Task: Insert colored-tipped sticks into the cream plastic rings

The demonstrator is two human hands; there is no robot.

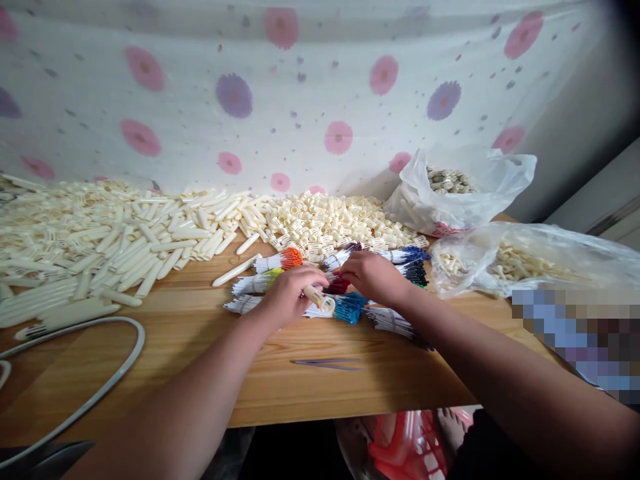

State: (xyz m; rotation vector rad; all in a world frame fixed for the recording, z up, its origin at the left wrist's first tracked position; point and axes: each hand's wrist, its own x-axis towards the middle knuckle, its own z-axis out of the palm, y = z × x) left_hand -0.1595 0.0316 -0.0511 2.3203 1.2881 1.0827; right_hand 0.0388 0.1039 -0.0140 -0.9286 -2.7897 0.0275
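Observation:
My left hand (290,293) is closed around a cream plastic pen barrel (320,299), its open end pointing right. My right hand (370,275) rests fingers-down on bundles of thin pen refills (350,308) with coloured tips: orange, blue, red, teal and dark ones. Its fingertips pinch at the red-tipped bundle (338,286); what they hold is too small to name. The bundles lie on a wooden table (280,387).
A large heap of cream barrels (115,240) covers the left of the table, and a heap of small cream ribbed parts (330,223) lies behind. Two plastic bags of parts (465,190) (525,263) stand right. Tweezers (327,363) lie near the front edge. A grey cable (100,387) loops left.

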